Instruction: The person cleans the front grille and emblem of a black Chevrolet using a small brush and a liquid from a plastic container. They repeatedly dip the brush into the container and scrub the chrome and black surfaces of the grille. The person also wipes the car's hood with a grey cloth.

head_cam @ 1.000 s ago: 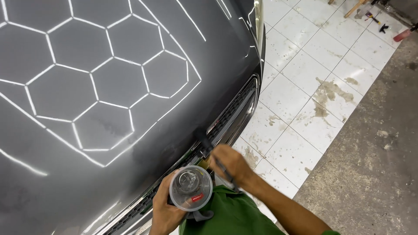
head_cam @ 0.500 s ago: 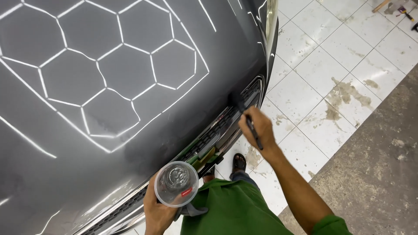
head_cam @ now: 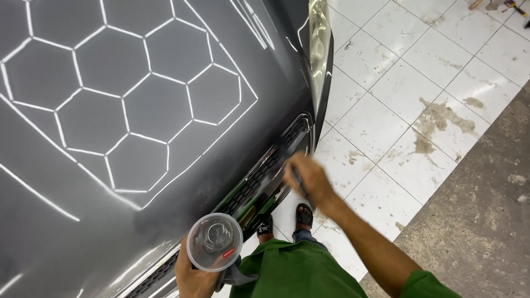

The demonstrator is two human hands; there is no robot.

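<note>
1. Clearly the work in hand is fine detail work on the front of a dark grey car: the right hand (head_cam: pixel 307 177) is at the grille (head_cam: pixel 259 179), close to its outer end, just below the edge of the hood (head_cam: pixel 138 110).
2. That hand is closed around a thin dark tool (head_cam: pixel 301 185), held like a pen. The hand is blurred, so I think it is a small brush, but I cannot tell this for sure, and the tip is not visible.
3. The left hand (head_cam: pixel 193 276) is low in the view, near the person's body. Its fingers are wrapped from below around a clear plastic cup (head_cam: pixel 215 241), which stands upright with its mouth up. A grey cloth (head_cam: pixel 234 273) hangs from the same hand, under the cup.
4. The cup is well apart from the tool, near the lower part of the grille, so it seems to serve as the supply and not as the thing being worked on.
5. My judgement of the step: the tool is being applied along the grille slats at the headlight (head_cam: pixel 319 49) side.
6. The next move would ask for a steady, light touch that follows the slats and keeps off the glossy hood, where the hexagon lights are reflected, while the cup stays level.
7. The person's sandalled feet (head_cam: pixel 303 215) stand on the white tiled floor (head_cam: pixel 397 110) directly under the bumper.
</note>
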